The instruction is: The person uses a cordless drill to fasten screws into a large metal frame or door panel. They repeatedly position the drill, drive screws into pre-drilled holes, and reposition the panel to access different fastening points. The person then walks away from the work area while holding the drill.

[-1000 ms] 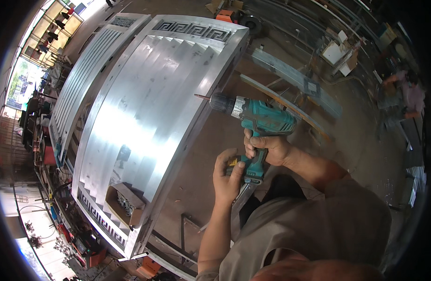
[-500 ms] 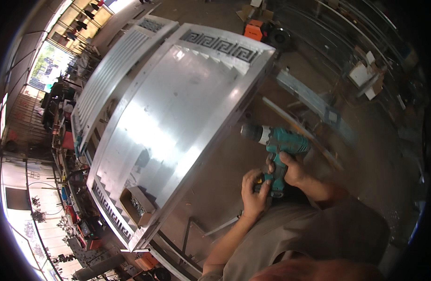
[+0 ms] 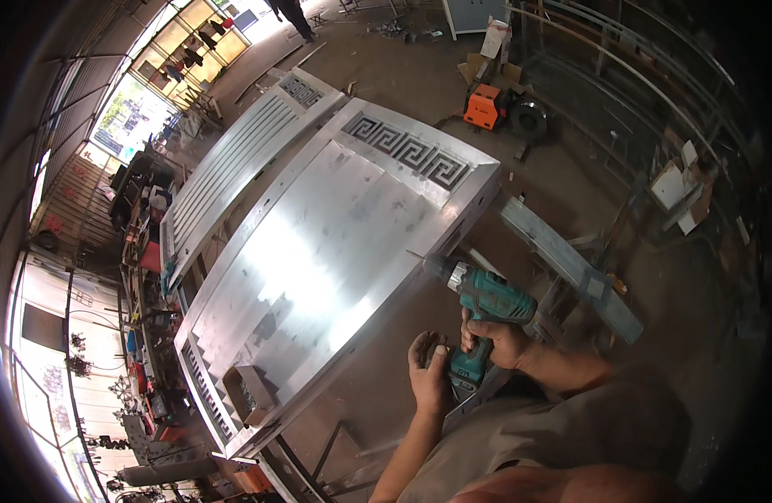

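My right hand (image 3: 502, 339) is wrapped around the grip of a teal cordless drill (image 3: 497, 295). The drill's black chuck points up and left, and a thin bit shows at its tip over the near edge of a silver metal panel (image 3: 319, 210). Beside the drill's battery, my left hand (image 3: 428, 369) is closed with curled fingers, thumb against the fingertips; what it may hold is too small to make out. A small open cardboard box (image 3: 250, 394) of small metal pieces, seemingly screws, sits on the panel's lower left corner.
A second, ribbed metal panel (image 3: 235, 159) lies beyond the first. Right of the panel runs a long metal beam (image 3: 570, 260). Farther off are an orange machine (image 3: 484, 107), torn cardboard (image 3: 683, 189) and metal racks. At the top, a person's legs (image 3: 295, 18) show.
The drill has tilted and moved left and down, its tip now over the panel edge. My left hand has come away from the drill's base. The view has shifted, and a person's legs show more fully.
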The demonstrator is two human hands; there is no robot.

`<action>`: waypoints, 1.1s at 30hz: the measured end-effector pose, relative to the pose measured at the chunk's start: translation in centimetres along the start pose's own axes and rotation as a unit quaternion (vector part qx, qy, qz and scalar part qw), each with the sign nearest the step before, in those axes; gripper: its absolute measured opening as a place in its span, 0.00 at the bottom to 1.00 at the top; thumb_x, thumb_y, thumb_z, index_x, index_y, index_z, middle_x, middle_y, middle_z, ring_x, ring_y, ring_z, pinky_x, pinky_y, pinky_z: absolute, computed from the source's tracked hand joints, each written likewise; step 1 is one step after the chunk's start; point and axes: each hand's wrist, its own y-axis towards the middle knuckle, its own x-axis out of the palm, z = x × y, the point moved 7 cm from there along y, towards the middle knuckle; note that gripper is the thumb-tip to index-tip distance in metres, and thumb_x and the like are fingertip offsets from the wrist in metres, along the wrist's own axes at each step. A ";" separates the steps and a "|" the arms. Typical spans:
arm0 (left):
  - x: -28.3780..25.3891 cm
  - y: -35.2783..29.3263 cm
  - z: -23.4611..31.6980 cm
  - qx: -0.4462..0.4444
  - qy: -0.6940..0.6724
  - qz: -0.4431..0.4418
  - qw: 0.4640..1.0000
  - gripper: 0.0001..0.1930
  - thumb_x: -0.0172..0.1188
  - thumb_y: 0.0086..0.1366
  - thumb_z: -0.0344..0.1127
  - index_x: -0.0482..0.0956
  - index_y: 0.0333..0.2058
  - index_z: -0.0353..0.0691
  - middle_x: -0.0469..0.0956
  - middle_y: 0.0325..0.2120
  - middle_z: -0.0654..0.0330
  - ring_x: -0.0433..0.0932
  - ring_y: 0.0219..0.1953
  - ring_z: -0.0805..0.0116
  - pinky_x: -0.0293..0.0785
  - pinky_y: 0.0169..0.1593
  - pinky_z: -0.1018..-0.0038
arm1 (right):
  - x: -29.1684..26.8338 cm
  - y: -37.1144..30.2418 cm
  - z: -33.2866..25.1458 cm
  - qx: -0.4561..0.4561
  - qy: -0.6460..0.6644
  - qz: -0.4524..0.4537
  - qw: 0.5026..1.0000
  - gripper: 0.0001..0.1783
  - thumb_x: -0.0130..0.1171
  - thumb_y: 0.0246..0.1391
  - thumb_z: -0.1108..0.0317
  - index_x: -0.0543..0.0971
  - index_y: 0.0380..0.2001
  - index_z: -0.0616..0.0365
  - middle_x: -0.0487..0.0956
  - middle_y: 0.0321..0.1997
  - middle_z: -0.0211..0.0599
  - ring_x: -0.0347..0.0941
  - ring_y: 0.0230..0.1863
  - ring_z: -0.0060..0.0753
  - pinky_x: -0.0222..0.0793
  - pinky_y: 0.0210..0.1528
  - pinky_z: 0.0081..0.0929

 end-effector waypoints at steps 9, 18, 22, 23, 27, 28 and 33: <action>-0.2 0.3 -2.2 -0.173 -0.113 -0.024 0.978 0.30 0.66 0.67 0.33 0.64 0.64 0.37 0.73 0.55 0.51 0.74 0.56 0.60 0.72 0.61 0.64 | 0.0 -0.5 0.5 -0.058 -0.160 0.012 0.985 0.14 0.66 0.60 0.66 0.74 0.45 0.57 0.77 0.30 0.29 0.75 0.32 0.23 0.72 0.39 0.24; -4.4 -1.1 -1.8 -0.126 -0.056 -0.056 0.989 0.27 0.67 0.66 0.38 0.68 0.59 0.36 0.75 0.51 0.53 0.74 0.55 0.60 0.71 0.60 0.64 | 3.3 -1.2 3.5 -0.041 -0.162 0.011 0.986 0.12 0.66 0.59 0.68 0.77 0.43 0.58 0.79 0.31 0.29 0.75 0.32 0.22 0.72 0.39 0.23; -5.9 -2.8 -2.6 -0.207 -0.109 -0.079 0.969 0.21 0.64 0.69 0.32 0.72 0.57 0.36 0.77 0.50 0.54 0.76 0.52 0.63 0.73 0.58 0.68 | 3.9 -2.0 4.8 -0.035 -0.184 0.023 0.982 0.15 0.66 0.58 0.69 0.76 0.47 0.60 0.79 0.31 0.29 0.76 0.33 0.21 0.72 0.40 0.22; -6.6 -3.0 -2.2 -0.181 -0.051 -0.085 0.978 0.22 0.64 0.69 0.33 0.71 0.58 0.36 0.77 0.51 0.54 0.76 0.53 0.63 0.72 0.59 0.68 | 4.2 -2.4 5.1 -0.041 -0.193 0.018 0.980 0.16 0.66 0.58 0.69 0.76 0.48 0.60 0.79 0.31 0.28 0.76 0.33 0.21 0.72 0.40 0.21; -7.8 -3.7 0.0 -0.021 0.223 -0.201 0.954 0.23 0.66 0.68 0.35 0.73 0.59 0.34 0.76 0.55 0.50 0.76 0.56 0.60 0.72 0.59 0.67 | 5.5 -4.9 7.0 -0.030 -0.238 -0.009 0.971 0.19 0.65 0.61 0.65 0.75 0.51 0.61 0.80 0.35 0.29 0.75 0.36 0.19 0.72 0.41 0.22; -7.6 -4.0 0.6 0.031 0.270 -0.253 0.928 0.22 0.66 0.68 0.35 0.75 0.57 0.33 0.76 0.55 0.50 0.76 0.57 0.58 0.71 0.60 0.67 | 5.6 -5.6 7.7 -0.029 -0.248 0.000 0.968 0.19 0.65 0.62 0.64 0.75 0.52 0.61 0.80 0.36 0.29 0.75 0.37 0.19 0.72 0.42 0.22; -7.2 -7.5 0.2 0.151 0.394 -0.431 0.798 0.22 0.72 0.62 0.32 0.79 0.53 0.33 0.74 0.55 0.50 0.80 0.50 0.54 0.79 0.49 0.66 | 5.5 -10.2 11.1 -0.047 -0.407 0.039 0.912 0.12 0.64 0.65 0.60 0.79 0.43 0.57 0.79 0.34 0.28 0.76 0.35 0.22 0.74 0.39 0.24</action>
